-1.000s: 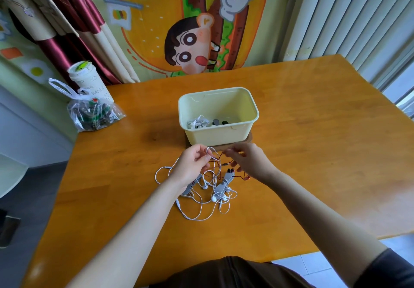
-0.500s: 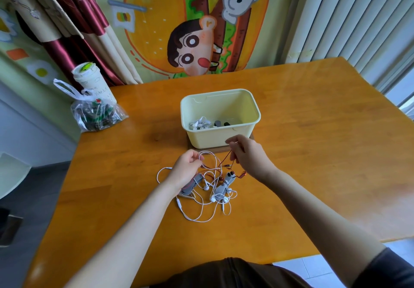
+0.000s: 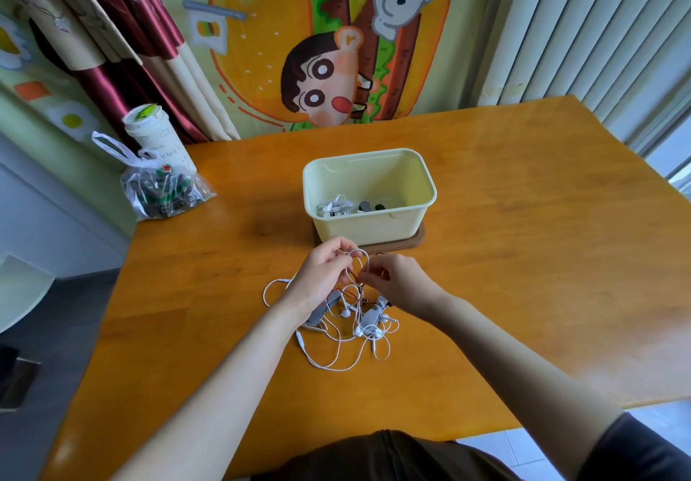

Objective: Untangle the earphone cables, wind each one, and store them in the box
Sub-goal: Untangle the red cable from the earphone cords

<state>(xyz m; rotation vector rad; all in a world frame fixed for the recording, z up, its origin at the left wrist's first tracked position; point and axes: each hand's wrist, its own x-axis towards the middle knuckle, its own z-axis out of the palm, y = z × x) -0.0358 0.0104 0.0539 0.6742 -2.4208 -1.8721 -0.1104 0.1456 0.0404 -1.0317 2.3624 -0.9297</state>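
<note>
Wooden table [image 3: 523, 256] before cartoon curtain [image 3: 318, 50], white blinds [image 3: 579, 24]

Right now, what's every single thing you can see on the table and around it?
table: one, orange-brown wood, under everything
box: one, pale yellow, open, mid-table
board: one, brown, under the box
wound earphones: one white bundle, in the box, beside dark pieces
tangled earphone cables: one heap, white with a thin red one, in front of the box
plastic bag: one, clear, table's far left corner
cup: one, white, green on lid, just behind the bag
cartoon cloth: one, colourful, on the wall
curtain: one, dark red and cream, far left
blinds: white, far right
left hand: pinches a white loop
right hand: pinches the tangle
</note>
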